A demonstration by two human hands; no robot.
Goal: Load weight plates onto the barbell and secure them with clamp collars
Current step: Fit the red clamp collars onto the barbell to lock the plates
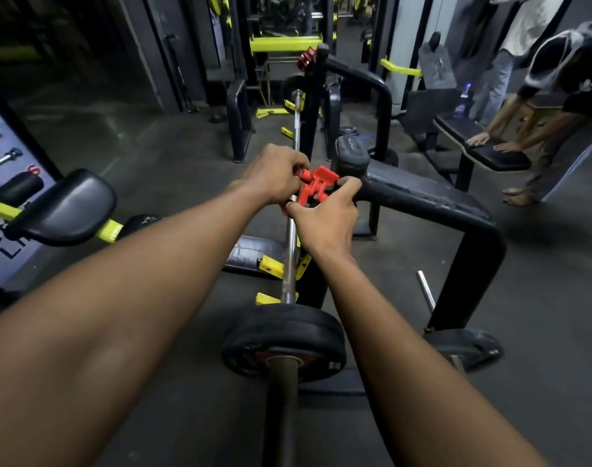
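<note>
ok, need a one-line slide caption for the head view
Left hand and right hand grip a red plastic clamp collar over the steel barbell, beyond one black round weight plate.

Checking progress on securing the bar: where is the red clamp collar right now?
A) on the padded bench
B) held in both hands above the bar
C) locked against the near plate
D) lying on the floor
B: both the left hand and right hand grip the red clamp collar over the barbell, far from the near plate.

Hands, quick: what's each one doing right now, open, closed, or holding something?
Left hand: fingers curled round the red clamp collar, holding it.
Right hand: also gripping the same collar, from the near side.
</note>
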